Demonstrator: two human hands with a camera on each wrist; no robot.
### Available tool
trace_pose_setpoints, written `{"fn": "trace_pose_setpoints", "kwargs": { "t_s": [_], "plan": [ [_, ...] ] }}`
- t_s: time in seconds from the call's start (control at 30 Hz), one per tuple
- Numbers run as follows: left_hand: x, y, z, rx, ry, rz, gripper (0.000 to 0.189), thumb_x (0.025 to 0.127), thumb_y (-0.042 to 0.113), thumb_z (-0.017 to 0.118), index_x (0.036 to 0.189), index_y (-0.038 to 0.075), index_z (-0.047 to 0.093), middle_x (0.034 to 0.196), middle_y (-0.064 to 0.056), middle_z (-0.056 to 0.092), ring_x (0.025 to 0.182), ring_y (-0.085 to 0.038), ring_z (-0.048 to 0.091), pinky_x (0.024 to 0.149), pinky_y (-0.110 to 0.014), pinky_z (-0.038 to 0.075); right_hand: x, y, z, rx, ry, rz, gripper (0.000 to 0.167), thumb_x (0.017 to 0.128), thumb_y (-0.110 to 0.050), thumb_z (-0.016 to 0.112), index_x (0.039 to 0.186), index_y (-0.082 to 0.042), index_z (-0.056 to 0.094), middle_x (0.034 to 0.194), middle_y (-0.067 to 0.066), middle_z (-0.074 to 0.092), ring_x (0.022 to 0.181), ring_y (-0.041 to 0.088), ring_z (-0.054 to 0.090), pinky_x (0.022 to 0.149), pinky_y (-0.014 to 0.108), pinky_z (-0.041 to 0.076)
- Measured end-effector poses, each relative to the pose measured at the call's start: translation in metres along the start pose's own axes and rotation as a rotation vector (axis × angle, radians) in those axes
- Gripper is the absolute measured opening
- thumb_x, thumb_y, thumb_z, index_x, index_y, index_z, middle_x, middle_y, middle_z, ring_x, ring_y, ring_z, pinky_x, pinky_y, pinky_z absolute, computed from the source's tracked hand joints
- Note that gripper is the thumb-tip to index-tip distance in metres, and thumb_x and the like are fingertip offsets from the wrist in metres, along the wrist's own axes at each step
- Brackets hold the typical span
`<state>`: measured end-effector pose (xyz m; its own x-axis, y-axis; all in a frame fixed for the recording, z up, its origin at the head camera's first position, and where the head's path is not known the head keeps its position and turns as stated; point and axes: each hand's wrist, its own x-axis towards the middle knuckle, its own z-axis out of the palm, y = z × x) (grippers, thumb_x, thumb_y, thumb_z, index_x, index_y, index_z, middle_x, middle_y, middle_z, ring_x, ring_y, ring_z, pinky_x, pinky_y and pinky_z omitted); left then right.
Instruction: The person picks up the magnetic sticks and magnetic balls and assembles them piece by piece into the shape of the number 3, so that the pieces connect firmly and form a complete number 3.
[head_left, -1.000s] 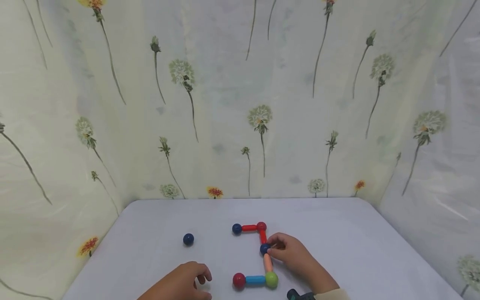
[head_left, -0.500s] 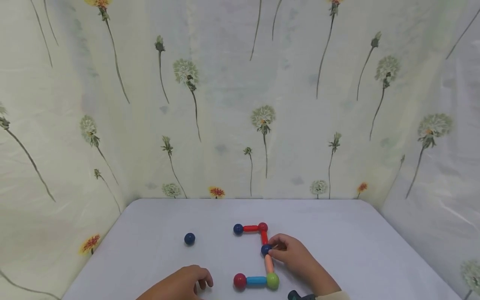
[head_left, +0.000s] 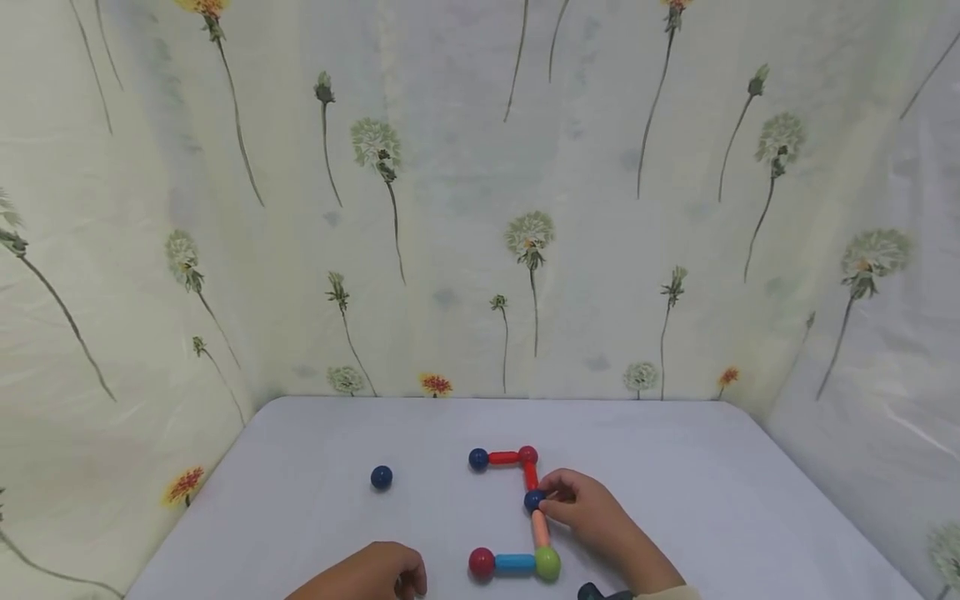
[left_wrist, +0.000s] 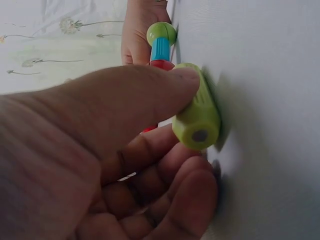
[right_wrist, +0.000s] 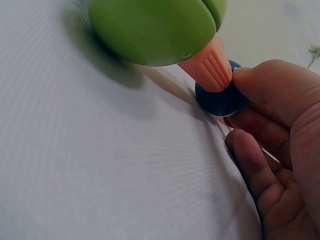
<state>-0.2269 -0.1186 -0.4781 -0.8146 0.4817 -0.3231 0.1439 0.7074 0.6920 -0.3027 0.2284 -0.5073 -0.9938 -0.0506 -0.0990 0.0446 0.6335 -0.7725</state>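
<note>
My left hand (head_left: 371,571) is low at the front of the table. In the left wrist view its thumb and fingers pinch a yellow-green magnetic rod (left_wrist: 199,117), with a round metal dot on its near end. My right hand (head_left: 588,512) pinches a dark blue ball (head_left: 534,500) between thumb and finger. This ball joins a red rod (head_left: 531,476) behind it and an orange rod (head_left: 541,530) in front. The orange rod meets a green ball (head_left: 547,563), from which a blue rod (head_left: 515,563) runs left to a red ball (head_left: 482,564).
Behind, a smaller red ball (head_left: 528,456) links a second red rod (head_left: 503,457) to another dark blue ball (head_left: 478,459). A loose dark blue ball (head_left: 382,477) lies to the left on the white table (head_left: 315,450). A flower-patterned curtain (head_left: 450,208) surrounds the table's back and sides.
My left hand has dropped slightly towards the front edge, its fingers more curled. The right hand stays at the dark blue ball. The whole head view shifts a little.
</note>
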Motion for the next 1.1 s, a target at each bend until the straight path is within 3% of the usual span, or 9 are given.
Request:
{"fn": "trace_pose_setpoints", "kwargs": {
  "t_s": [0.3,0.63,0.8,1.1],
  "plan": [
    [-0.002,0.0,0.007,-0.009,-0.002,-0.043,0.012,0.09,0.01,0.079,0.083,0.017,0.072,0.079,-0.003,0.064,0.074,-0.02,0.057,0.074,-0.039,0.054,-0.003,0.003,0.0,0.005,-0.015,-0.021,0.027,0.087,-0.024,0.084,0.11,-0.018,0.071,0.101,-0.003,0.071,0.093,0.017,0.063,0.081,0.037,0.057],
    [-0.001,0.005,0.0,-0.022,0.039,-0.052,0.01,0.089,0.021,0.083,0.086,0.018,0.073,0.082,-0.003,0.067,0.078,-0.023,0.061,0.08,-0.043,0.058,-0.001,0.003,-0.002,0.005,-0.01,-0.015,0.027,0.087,-0.027,0.084,0.11,-0.02,0.071,0.102,-0.003,0.07,0.095,0.018,0.062,0.084,0.04,0.057],
    [0.007,0.008,-0.01,0.046,0.072,-0.048,0.009,0.089,0.019,0.079,0.084,0.021,0.072,0.082,0.0,0.066,0.08,-0.02,0.059,0.077,-0.041,0.054,0.0,0.006,-0.003,0.012,-0.011,-0.03,0.027,0.088,-0.027,0.084,0.111,-0.021,0.072,0.103,-0.004,0.071,0.096,0.017,0.063,0.087,0.041,0.057],
    [0.034,0.005,-0.028,0.121,0.14,0.018,0.012,0.086,0.013,0.082,0.086,0.019,0.072,0.082,0.003,0.065,0.076,-0.017,0.057,0.07,-0.036,0.05,0.004,0.006,-0.003,0.008,-0.021,-0.029,0.028,0.087,-0.026,0.083,0.111,-0.019,0.071,0.103,-0.003,0.07,0.095,0.018,0.063,0.086,0.041,0.058]
  ]
}}
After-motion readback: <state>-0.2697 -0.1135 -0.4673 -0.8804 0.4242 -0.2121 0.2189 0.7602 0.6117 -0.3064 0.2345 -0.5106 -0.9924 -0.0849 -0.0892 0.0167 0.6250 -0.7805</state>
